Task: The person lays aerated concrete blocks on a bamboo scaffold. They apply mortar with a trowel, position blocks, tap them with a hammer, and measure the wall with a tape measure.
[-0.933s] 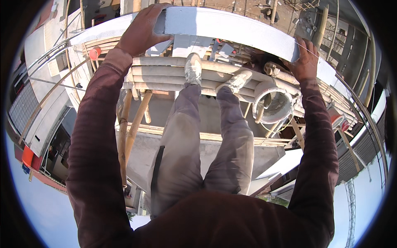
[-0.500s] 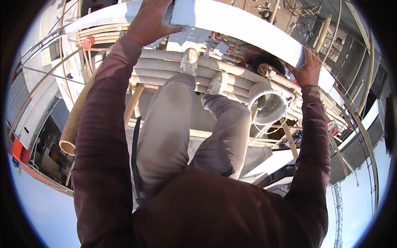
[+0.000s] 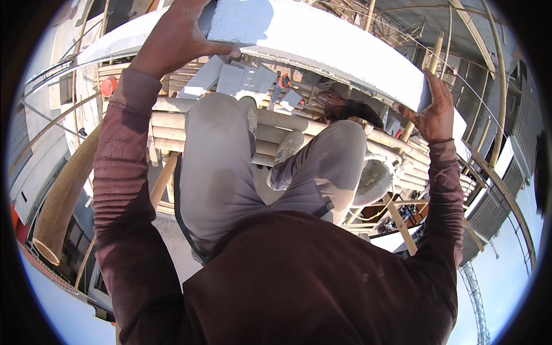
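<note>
Knees (image 3: 215,118) have risen since the earlier frame on my remote feed. Between the hands spans a long, chalky, square-edged white block (image 3: 322,31), gripped at its ends by the left hand (image 3: 178,41) and right hand (image 3: 435,112), not yet released; whether it's seated, I can't tell. Smooth round poles (image 3: 168,120) lie below; a crusted bucket (image 3: 372,183) sits bodyward of the right hand.

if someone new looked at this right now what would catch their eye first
Probably the long white rectangular block arching across the top of the view, held at its ends by the person's left hand and right hand. Next, the thick tan bamboo pole at left, its hollow round end showing. Then another person's bare hand and dark sleeve, below the block in the picture, right of centre.
</note>
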{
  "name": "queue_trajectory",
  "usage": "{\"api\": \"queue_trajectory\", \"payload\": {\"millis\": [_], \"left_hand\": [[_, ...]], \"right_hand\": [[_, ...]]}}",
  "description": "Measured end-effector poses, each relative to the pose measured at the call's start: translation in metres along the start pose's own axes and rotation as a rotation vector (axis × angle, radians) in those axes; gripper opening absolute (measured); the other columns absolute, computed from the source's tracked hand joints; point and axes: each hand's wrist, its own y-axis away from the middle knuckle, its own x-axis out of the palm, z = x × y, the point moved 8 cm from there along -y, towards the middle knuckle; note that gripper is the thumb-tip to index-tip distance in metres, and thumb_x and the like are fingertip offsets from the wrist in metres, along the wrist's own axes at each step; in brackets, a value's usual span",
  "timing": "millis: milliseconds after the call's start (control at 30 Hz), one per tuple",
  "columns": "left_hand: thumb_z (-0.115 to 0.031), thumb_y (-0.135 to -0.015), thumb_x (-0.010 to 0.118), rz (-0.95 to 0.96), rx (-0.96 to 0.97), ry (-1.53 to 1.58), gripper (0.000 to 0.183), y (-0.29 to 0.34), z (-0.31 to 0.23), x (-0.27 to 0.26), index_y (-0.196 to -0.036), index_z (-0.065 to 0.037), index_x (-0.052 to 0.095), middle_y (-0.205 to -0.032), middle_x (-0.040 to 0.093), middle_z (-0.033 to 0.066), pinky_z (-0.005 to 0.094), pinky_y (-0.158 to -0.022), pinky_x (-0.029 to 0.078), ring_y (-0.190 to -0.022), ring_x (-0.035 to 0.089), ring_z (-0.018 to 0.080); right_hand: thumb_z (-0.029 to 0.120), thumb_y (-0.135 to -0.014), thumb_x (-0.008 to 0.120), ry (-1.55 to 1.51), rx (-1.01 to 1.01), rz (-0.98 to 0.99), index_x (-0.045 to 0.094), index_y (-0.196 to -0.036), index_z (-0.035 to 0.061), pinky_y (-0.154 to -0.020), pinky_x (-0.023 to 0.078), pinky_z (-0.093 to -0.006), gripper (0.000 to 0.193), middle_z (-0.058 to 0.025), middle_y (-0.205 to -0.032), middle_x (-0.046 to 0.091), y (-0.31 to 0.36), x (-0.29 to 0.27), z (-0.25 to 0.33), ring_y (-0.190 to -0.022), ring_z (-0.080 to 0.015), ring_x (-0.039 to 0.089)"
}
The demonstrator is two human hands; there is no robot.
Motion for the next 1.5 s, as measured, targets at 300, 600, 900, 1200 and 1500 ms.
{"api": "queue_trajectory", "payload": {"millis": [300,600,900,1200,1500], "left_hand": [[-0.03,-0.059,0.098,-0.028,-0.016,0.041,0.096,0.004,0.021,0.004,-0.143,-0.013,0.054,-0.129,0.067,0.0097,0.0388,-0.101,0.051,-0.117,0.065,0.027],[-0.006,-0.054,0.093,0.006,-0.08,0.294,0.095,-0.001,0.015,0.006,-0.14,-0.009,0.054,-0.126,0.067,0.0114,0.0375,-0.105,0.049,-0.117,0.064,0.0253],[-0.006,-0.056,0.087,0.02,-0.13,0.396,0.089,-0.007,0.011,0.008,-0.139,-0.007,0.053,-0.127,0.065,0.012,0.0372,-0.108,0.046,-0.119,0.062,0.0254],[-0.017,-0.056,0.09,0.018,-0.073,0.262,0.088,-0.007,0.012,0.006,-0.136,-0.008,0.053,-0.125,0.065,0.0123,0.0382,-0.105,0.047,-0.116,0.062,0.0279],[-0.037,-0.054,0.097,0.029,-0.056,0.191,0.092,-0.003,0.007,0.002,-0.132,-0.009,0.057,-0.123,0.066,0.0099,0.0397,-0.103,0.048,-0.117,0.063,0.0282]], "right_hand": [[0.035,-0.057,0.099,0.01,-0.068,-0.028,0.056,-0.134,0.003,-0.101,0.051,-0.0479,0.093,-0.0172,-0.118,0.067,-0.002,-0.001,0.003,-0.11,-0.0367,0.065],[0.041,-0.057,0.098,0.009,-0.081,-0.063,0.057,-0.135,0.0044,-0.102,0.05,-0.0473,0.096,-0.019,-0.122,0.067,0.0,-0.004,0.0,-0.113,-0.0391,0.064],[0.037,-0.057,0.098,0.004,-0.023,-0.117,0.059,-0.133,0.0035,-0.099,0.052,-0.0456,0.092,-0.018,-0.119,0.067,0.014,-0.009,0.007,-0.112,-0.0383,0.063],[0.038,-0.058,0.099,0.043,-0.002,-0.107,0.056,-0.138,0.0038,-0.101,0.052,-0.0446,0.097,-0.0184,-0.124,0.065,0.017,0.001,0.0,-0.114,-0.0368,0.063],[0.032,-0.055,0.099,0.0,-0.062,-0.071,0.057,-0.136,0.0015,-0.101,0.052,-0.0459,0.097,-0.0194,-0.122,0.066,0.011,-0.004,0.0,-0.113,-0.0388,0.063]]}}
